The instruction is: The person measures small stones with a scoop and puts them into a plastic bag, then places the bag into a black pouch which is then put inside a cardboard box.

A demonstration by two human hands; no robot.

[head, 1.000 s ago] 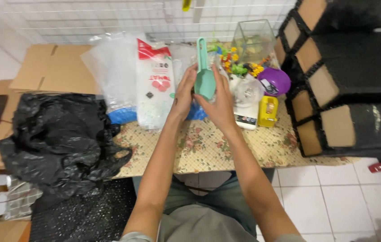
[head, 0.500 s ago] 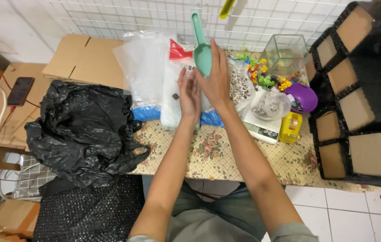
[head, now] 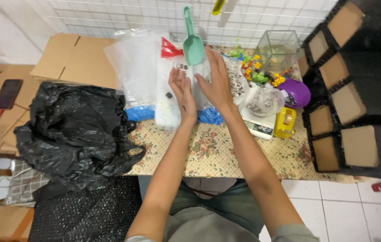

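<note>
— Well, where is the green scoop (head: pixel 192 39) against the hands?
— Just beyond the fingertips, at the far edge of the surface (head: pixel 226 152); its handle points away, bowl towards the person, long axis nearly upright in view
— And the hands?
— Both flat and spread, holding nothing; left hand (head: pixel 180 92) rests on the white bag (head: pixel 168 107); right hand (head: pixel 216 80) beside it, its fingertips nearer the scoop's bowl; the black plastic bag (head: pixel 76 130) lies well apart, leftward
</note>
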